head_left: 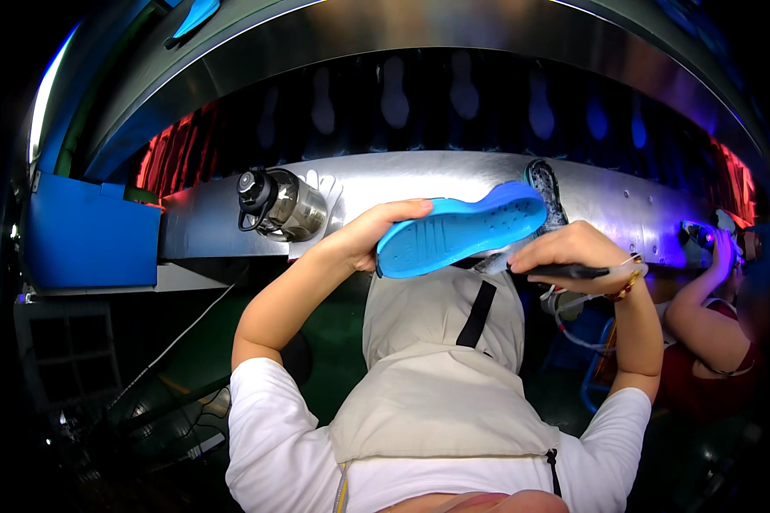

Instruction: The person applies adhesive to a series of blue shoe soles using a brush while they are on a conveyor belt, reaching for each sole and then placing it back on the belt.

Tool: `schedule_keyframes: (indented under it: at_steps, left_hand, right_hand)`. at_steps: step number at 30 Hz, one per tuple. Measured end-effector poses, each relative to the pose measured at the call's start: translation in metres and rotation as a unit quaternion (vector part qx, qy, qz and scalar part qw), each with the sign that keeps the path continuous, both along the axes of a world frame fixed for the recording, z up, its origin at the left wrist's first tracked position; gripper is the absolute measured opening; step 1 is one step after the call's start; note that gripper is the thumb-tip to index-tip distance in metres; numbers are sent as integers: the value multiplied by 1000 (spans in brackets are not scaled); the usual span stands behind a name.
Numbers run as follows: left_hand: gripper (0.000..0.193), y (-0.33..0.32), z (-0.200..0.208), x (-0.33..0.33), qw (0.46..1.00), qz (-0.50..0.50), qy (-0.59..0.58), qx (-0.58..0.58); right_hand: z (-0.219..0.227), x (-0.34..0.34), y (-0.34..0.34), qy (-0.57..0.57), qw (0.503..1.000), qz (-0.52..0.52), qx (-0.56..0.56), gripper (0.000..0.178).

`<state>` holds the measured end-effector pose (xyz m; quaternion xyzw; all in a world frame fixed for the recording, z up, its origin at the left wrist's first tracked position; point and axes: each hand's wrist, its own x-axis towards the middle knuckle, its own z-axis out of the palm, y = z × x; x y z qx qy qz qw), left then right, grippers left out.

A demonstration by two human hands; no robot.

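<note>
My left hand [383,229] is closed on the left end of a bright blue shoe sole [462,229], with the thumb on top of its rim. The sole's hollow inner side, with ribs and small holes, faces me, and its right end is raised. Just below that right end, my right hand [573,255] is closed around a brush [565,271] with a dark handle; its pale, flat tip points left, close to the sole's lower edge. Whether the tip touches the sole I cannot tell. Behind the sole's right end, a dark patterned shoe sole [542,184] lies partly hidden on the metal bench [428,171].
A clear bottle with a black lid [295,205] stands at the bench's left, beside a white glove [327,190]. Several soles [393,94] line the dark area behind. A blue box [98,231] is far left. At right, another person's arm [697,299] reaches the bench.
</note>
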<state>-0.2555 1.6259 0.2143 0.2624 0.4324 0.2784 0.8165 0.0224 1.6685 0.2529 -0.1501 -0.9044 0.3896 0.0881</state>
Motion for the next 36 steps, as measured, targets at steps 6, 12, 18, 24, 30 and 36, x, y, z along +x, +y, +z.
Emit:
schedule_keyframes:
  at_steps: [6,12,18,24,30,36]
  left_hand:
    - [54,-1,4,-6,997,19,-3,77]
    - [59,3,-7,-1,992,51,-73,91]
    - [53,6,-17,29,982,92,-64,154]
    - [54,8,-22,29,980,112,-8,165]
    - [53,14,-40,28,977,141,-53,151]
    - [56,12,-39,26,977,161,-73,119]
  right_hand:
    - [-28,10,14,77,989,-101,-72,22]
    - [-9,-15,-5,88,977,-117,-155,17]
    - [-22,-59,-10,209,876,-317,-298,18]
    - [-41,-72,-1,264,849,-350,-296,20]
    - [-51,-78,-1,301,814,-393,-302,22]
    - [-71,-68,15,316,809,-485,-104,24]
